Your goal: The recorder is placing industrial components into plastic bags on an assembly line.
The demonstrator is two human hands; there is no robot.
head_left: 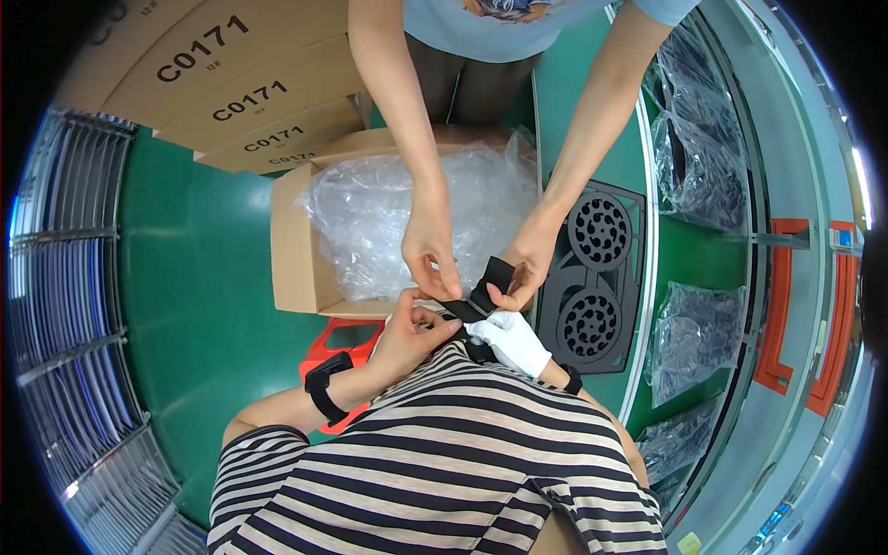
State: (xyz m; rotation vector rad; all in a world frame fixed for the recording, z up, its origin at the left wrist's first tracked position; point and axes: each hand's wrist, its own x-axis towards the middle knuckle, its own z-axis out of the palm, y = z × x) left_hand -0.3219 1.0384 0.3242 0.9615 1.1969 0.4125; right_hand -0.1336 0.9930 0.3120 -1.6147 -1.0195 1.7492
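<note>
A black strap (466,309) with a buckle runs in front of my waist, at the hem of my striped shirt. My left hand (407,335), bare, has its fingers bent and its thumb against the strap's near left part. In a white glove, my right hand (514,343) pinches the strap just right of that, its fingertips partly hidden. Facing me, another person's hand (432,259) touches the strap from the far side. That person's other hand (524,268) grips the strap's raised free end. I wear a black band (328,384) on my left wrist.
An open cardboard box (294,242) lined with clear plastic (379,217) stands ahead. Stacked cartons (222,79) rise at far left. Below my hands is a red plastic stool (342,338). To the right lies a black tray with round vents (592,324), beside bagged parts (694,333).
</note>
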